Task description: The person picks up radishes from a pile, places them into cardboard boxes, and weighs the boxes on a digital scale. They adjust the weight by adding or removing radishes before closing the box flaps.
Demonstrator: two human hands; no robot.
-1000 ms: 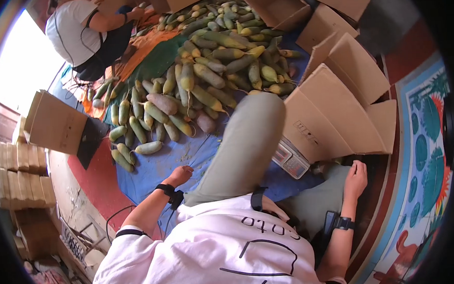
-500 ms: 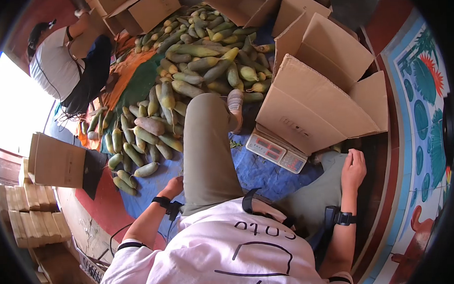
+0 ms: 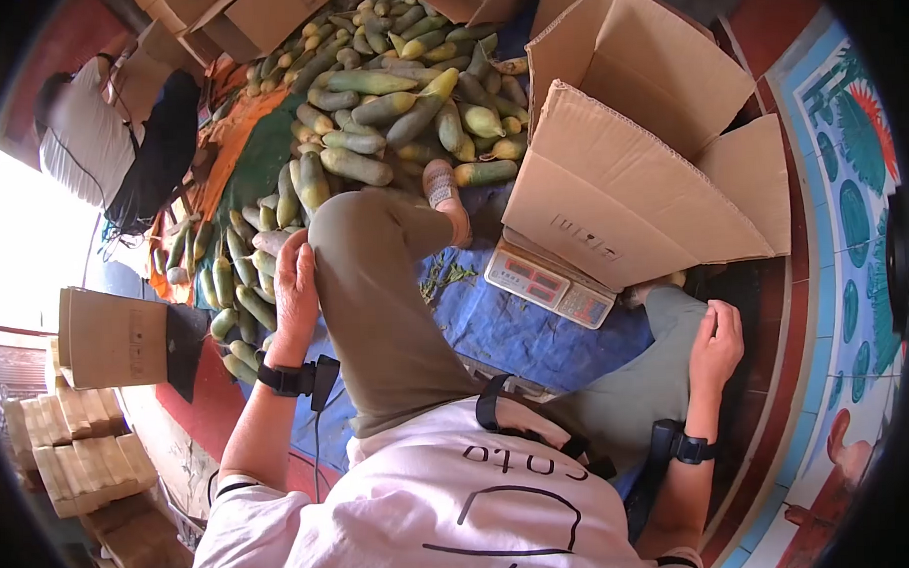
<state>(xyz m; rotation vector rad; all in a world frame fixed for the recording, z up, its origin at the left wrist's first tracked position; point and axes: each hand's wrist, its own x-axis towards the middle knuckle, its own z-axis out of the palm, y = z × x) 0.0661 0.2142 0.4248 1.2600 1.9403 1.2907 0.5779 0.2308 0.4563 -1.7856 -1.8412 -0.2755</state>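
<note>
My left hand (image 3: 296, 292) lies against the outer side of my left knee, its fingers stretched out and holding nothing. Close by it, long green-and-yellow vegetables (image 3: 358, 165), like large cucumbers, lie heaped on the floor. On my right knee rests my right hand (image 3: 715, 347), loosely extended with nothing in it. In front of that knee an open cardboard box (image 3: 627, 193) stands on a digital scale (image 3: 545, 283), its flaps up. The inside bottom of the box is hidden.
At the far left a person (image 3: 94, 136) crouches beside the heap. More cardboard boxes (image 3: 275, 18) stand at the back, another box (image 3: 116, 338) at left. A blue tarp (image 3: 476, 333) covers the floor. A painted tiled wall (image 3: 853, 220) rises at right.
My left hand has moved forward from beside my thigh to my knee. My left leg has shifted left. The right hand stays on its knee, and the view has tilted slightly.
</note>
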